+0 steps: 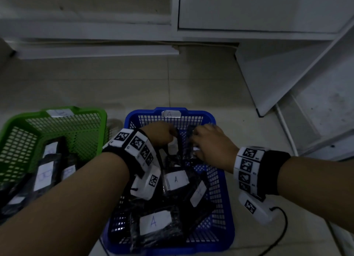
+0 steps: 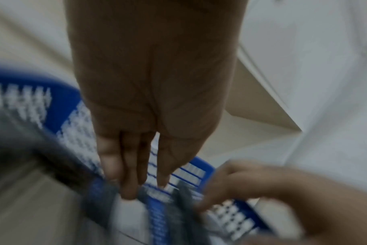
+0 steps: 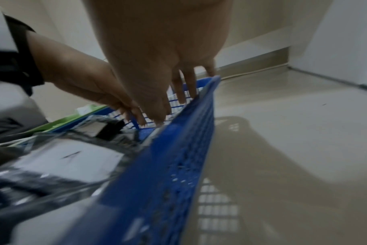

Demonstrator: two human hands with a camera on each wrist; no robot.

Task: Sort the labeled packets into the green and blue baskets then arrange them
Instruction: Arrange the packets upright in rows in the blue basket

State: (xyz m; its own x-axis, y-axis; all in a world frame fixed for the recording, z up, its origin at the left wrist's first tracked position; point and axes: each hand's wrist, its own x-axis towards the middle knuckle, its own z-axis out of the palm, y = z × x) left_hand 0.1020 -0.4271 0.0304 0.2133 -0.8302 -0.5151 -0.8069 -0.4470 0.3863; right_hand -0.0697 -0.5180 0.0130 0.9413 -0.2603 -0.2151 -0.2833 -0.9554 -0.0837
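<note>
The blue basket [image 1: 145,112], tagged A, sits on the floor in front of me and holds several black packets with white A labels [image 1: 176,179]. To its left the green basket [image 1: 23,116] holds several more labeled black packets [image 1: 45,174]. Both hands are at the far end of the blue basket [image 3: 178,157]. My left hand [image 1: 171,136] pinches the top of an upright black packet [image 1: 179,146]; its fingers [image 2: 126,182] point down. My right hand [image 1: 195,144] has spread, straight fingers [image 3: 184,92] touching a second upright packet [image 1: 188,137] by the far wall.
White cabinets [image 1: 249,7] line the back. A white panel [image 1: 287,74] leans at the right. A black cable [image 1: 283,217] runs over the tiled floor [image 1: 115,87] by my right wrist.
</note>
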